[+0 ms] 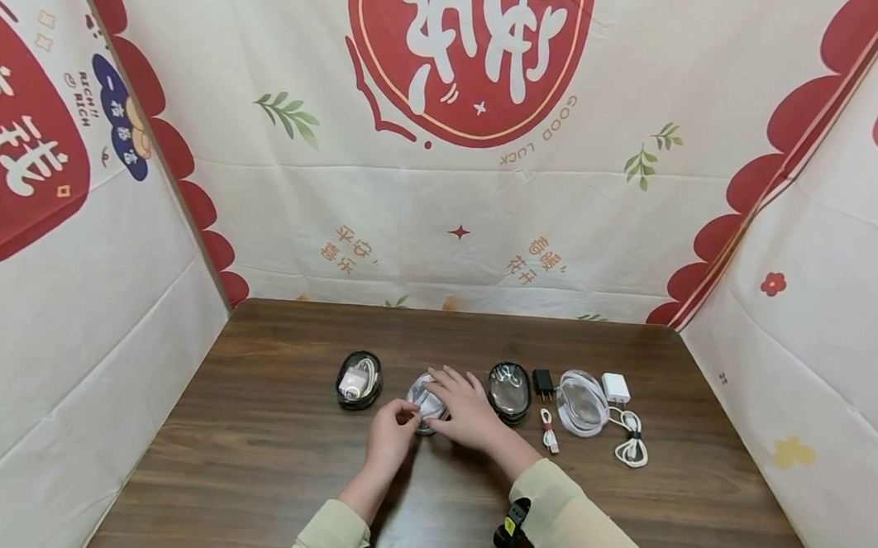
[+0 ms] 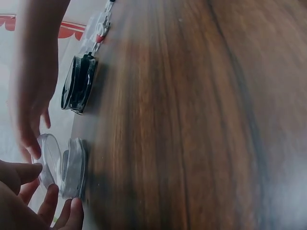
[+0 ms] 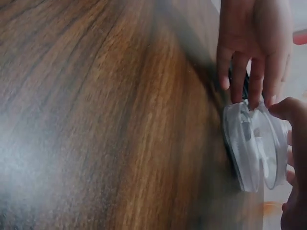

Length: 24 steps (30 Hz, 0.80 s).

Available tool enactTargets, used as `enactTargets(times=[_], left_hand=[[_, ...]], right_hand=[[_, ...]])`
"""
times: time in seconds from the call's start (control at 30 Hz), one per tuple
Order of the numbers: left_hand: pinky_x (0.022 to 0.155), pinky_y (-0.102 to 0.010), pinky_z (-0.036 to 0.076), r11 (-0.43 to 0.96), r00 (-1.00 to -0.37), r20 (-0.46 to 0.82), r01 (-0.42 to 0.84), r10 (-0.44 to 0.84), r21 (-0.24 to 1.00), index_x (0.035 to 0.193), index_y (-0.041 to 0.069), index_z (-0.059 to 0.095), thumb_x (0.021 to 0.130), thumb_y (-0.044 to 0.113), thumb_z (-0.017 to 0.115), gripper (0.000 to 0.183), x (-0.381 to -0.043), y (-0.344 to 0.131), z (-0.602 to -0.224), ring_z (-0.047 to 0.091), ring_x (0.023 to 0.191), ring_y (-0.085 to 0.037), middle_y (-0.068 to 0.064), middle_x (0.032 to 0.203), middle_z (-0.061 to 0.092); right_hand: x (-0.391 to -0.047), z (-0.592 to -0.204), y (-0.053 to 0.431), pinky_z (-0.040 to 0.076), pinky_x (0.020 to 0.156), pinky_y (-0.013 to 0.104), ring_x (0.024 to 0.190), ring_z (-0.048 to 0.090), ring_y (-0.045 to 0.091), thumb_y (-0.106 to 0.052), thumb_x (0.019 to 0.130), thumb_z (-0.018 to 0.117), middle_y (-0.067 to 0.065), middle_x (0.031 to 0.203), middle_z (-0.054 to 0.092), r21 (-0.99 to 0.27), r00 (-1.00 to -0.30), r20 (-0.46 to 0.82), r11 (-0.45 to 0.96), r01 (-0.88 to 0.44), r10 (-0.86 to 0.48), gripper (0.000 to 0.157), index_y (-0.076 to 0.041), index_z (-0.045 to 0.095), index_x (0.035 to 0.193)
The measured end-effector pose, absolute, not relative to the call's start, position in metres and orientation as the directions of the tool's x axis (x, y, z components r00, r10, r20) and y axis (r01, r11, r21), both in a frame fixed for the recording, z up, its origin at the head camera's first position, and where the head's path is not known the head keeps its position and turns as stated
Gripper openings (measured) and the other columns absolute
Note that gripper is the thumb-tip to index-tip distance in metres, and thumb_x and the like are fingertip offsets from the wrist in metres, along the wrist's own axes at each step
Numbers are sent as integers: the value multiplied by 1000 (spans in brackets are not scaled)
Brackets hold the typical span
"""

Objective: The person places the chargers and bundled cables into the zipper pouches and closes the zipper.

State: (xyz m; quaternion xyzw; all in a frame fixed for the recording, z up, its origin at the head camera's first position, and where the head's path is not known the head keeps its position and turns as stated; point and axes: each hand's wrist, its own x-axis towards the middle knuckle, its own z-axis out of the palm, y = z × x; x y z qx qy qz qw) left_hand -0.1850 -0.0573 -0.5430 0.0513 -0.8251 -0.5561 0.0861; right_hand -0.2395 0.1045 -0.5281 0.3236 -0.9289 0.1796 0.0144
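Note:
A small clear oval case (image 1: 428, 399) lies on the table between both hands. Its lid (image 3: 277, 148) stands tilted up from its base (image 3: 242, 148), and something white shows inside. My left hand (image 1: 391, 437) pinches the case at its near left edge, with the thumb at the lid and other fingertips along the base in the left wrist view. Reaching across from the right, my right hand (image 1: 469, 410) grips the lid, its thumb at the near end and its fingers spread toward the far end. Part of the case is hidden under the right hand.
Left of the hands is a black-rimmed case (image 1: 359, 381) holding a white charger and cable. To the right lie another black-rimmed case (image 1: 509, 392), a black plug (image 1: 542, 384), a short cable (image 1: 548, 431), a white-rimmed case (image 1: 582, 404), a white plug (image 1: 615, 387) and a coiled cable (image 1: 632, 441).

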Motion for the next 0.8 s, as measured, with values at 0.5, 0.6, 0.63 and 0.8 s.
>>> enactTargets(times=[0.5,0.6,0.63,0.8], left_hand=[[80,-44,49,411,-980,70,-13,-187,912,105,0,69,81,2,67,24,-180,-57,-538,59,94,-33,-17,97,60],[80,-43,50,370,-976,73,-7,-203,929,109,-4,66,81,-1,66,28,-181,-56,-539,60,93,-34,-20,99,60],[80,-43,51,356,-976,73,-5,-206,935,110,-5,65,82,-1,66,29,-182,-56,-540,60,93,-34,-20,100,61],[81,-44,51,328,-973,82,7,-216,945,113,-8,61,81,-3,64,32,-189,-59,-541,61,92,-32,-23,101,64]], right_hand=[[-237,-540,109,31,107,54,136,33,42,-38,100,53,20,154,29,-572,-864,26,701,-426,-503,53,-6,50,143],[-235,-539,109,33,106,56,133,36,45,-33,100,53,25,151,32,-595,-893,46,706,-384,-447,46,-7,56,138],[-234,-538,109,34,105,56,132,37,46,-32,100,54,26,150,32,-603,-901,49,707,-370,-430,45,-6,57,137],[-229,-537,110,37,103,54,129,42,44,-29,97,59,28,146,37,-638,-920,36,699,-322,-390,43,-5,60,133]])
